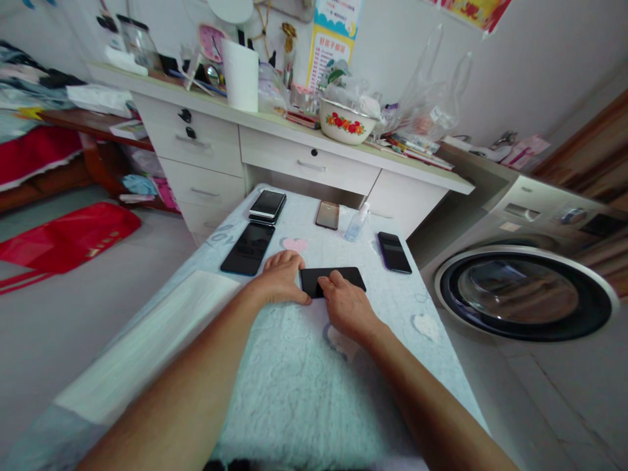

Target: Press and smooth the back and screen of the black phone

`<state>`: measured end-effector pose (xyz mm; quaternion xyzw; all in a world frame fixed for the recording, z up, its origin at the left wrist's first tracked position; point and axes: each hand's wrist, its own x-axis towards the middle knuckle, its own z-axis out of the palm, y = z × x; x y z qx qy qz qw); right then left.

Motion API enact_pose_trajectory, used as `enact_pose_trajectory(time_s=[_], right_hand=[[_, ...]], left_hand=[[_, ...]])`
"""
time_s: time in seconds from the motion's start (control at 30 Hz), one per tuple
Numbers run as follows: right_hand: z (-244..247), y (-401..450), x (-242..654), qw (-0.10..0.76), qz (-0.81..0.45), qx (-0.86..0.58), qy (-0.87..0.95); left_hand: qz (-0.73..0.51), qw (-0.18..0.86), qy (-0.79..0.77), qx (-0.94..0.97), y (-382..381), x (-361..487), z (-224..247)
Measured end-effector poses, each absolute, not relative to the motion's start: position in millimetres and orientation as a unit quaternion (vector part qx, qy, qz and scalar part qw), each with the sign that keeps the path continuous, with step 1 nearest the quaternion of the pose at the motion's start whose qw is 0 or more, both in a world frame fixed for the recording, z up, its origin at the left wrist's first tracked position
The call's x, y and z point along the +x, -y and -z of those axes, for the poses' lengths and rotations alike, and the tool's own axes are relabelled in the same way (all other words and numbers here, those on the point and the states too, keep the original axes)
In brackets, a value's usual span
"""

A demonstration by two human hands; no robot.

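Observation:
A black smartphone (312, 282) lies flat and crosswise on the cloth-covered table. My left hand (282, 278) holds its left end, thumb at the near edge and fingers by the far corner. My right hand (345, 302) presses bunched, curled fingers onto the screen; whatever may be within them is hidden. Left of my hands lies a larger dark smartphone (248, 248), with a small stack of phones (267, 205) behind it. Farther back are a brownish phone case (327, 214) and a clear spray bottle (357, 222). Another dark phone (394, 252) rests at the right.
A long whitish strip (152, 343) runs along the table's left side. Behind stands a white desk (309, 157) carrying a paper roll (240, 75), a flowered bowl (346, 122) and plastic bags. A washing machine (527, 291) is at right; a red bag (73, 235) lies on the floor.

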<state>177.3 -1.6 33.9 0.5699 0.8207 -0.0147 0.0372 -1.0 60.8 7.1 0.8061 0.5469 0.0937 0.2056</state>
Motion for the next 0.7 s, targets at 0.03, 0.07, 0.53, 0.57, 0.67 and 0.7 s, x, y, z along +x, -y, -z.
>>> enact_pose_trajectory(time_s=[0.03,0.07,0.53,0.57,0.67,0.7], right_hand=[[-34.2,3.1,177.2,0.036,0.017,0.569,-0.822],[-34.4,4.4,177.2,0.033,0.019,0.568,-0.822],[-28.9,-1.7,189.6,0.018,0.010,0.620,-0.784],[-28.4,-2.2,191.7,0.016,0.007,0.626,-0.779],[-27.4,-3.4,198.4,0.014,-0.001,0.645,-0.764],[-27.2,-3.7,200.7,0.015,-0.002,0.650,-0.760]], left_hand=[[-0.094,0.205,-0.546,0.807,-60.6,-1.0,-7.4],[-0.095,0.205,-0.545,0.807,-60.4,-1.1,-7.8],[-0.096,0.201,-0.534,0.815,-62.7,-2.5,-2.5],[-0.094,0.202,-0.534,0.816,-62.6,-2.5,-2.6],[-0.090,0.203,-0.538,0.813,-62.2,-2.3,-3.8],[-0.089,0.205,-0.538,0.813,-62.0,-2.2,-4.3]])
